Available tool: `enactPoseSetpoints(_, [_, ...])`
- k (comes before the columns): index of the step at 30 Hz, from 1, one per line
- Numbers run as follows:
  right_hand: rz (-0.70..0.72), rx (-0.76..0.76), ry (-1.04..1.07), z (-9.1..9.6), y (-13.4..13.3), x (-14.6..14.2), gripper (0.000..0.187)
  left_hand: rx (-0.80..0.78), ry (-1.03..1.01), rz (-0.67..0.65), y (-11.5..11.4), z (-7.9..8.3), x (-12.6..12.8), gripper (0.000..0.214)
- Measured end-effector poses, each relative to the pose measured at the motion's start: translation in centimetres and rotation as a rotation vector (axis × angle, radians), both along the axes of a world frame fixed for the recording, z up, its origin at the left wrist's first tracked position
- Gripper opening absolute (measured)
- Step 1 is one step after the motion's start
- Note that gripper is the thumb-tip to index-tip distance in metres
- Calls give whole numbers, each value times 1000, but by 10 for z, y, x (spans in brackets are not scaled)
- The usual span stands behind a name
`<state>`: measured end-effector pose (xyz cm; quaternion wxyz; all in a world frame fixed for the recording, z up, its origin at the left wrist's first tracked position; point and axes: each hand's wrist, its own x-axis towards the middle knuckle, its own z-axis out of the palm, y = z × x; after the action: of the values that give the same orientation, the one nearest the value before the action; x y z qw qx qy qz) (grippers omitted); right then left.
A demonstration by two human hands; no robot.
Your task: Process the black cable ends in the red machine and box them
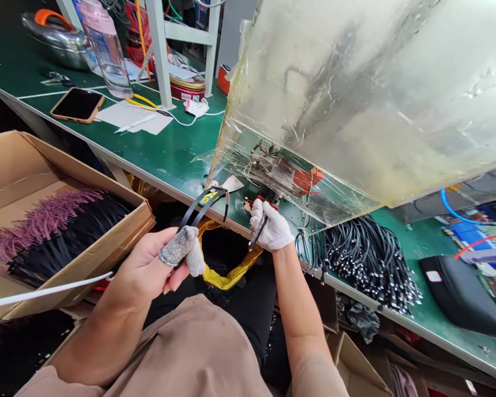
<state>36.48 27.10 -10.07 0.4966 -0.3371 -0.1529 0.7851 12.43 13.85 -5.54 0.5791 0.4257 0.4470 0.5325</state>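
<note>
My left hand point(146, 267), with grey cloth covers on two fingers, is closed around black cables point(195, 214) that loop up over the table edge. My right hand point(278, 227), in a white glove, pinches a short dark cable end point(257, 236) at the table edge. Just beyond it sits a small machine point(279, 171), seen through a clear plastic cover point(334, 99); its working part is mostly hidden. A yellow-green tool point(209, 198) lies behind the cables. Below and between my hands hangs an open yellow bag point(227, 282) with a dark inside.
On the left stands a cardboard box point(144, 216) of black cables with pinkish ends. Many finished-looking black cables point(364, 259) lie right of the machine, beside a black case point(465, 295). A phone point(77, 105), a bottle point(109, 58) and yellow-handled pliers point(144, 102) lie farther back.
</note>
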Motion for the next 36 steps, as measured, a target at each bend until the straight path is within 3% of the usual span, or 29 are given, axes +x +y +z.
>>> enactPoseSetpoints(7, [-54,-108,11,9,9,2,25,-161,49,116,-8,19,6,64])
enactPoseSetpoints(11, [-64,-178,-17,16,11,3,28,-162,28,125,-12,17,5,60])
enactPoseSetpoints(20, [-36,-187,-13,12,19,10,21,-6,5,-142,-18,-3,-23,43])
enactPoseSetpoints(24, [61,-64,-11,-1,4,16,19,-25,19,-186,-25,4,-24,46])
enactPoseSetpoints(28, [413,9,-72,-37,-45,13,58,-79,7,-286,-29,4,-11,53])
enactPoseSetpoints(31, [603,-13,-6,-69,-81,2,82,-139,38,-467,-27,-18,3,53])
enactPoseSetpoints(33, [515,-21,63,-89,-93,-8,76,-269,123,-530,-27,-45,11,50])
enactPoseSetpoints(36, [275,-73,57,-117,-93,-20,46,-429,248,-607,-34,-94,19,50])
